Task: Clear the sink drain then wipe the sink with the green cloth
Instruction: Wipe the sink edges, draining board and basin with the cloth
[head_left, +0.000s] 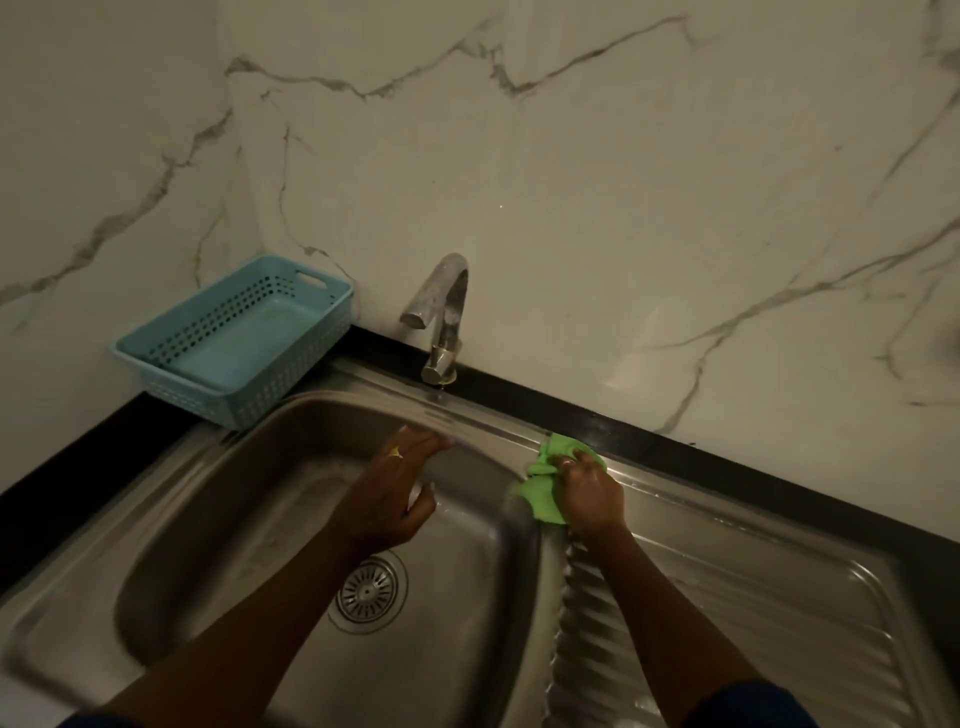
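The right hand clutches the bunched cloth against the sink rim's far corner, seemingly to wipe it, while the left hand, fingers straight, rests on the basin's back edge, probably as a brace, above the drain, which looks clear.

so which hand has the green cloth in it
The right hand, which grips the green cloth on the rim of the sink. The left hand holds nothing and rests flat on the sink's back edge.
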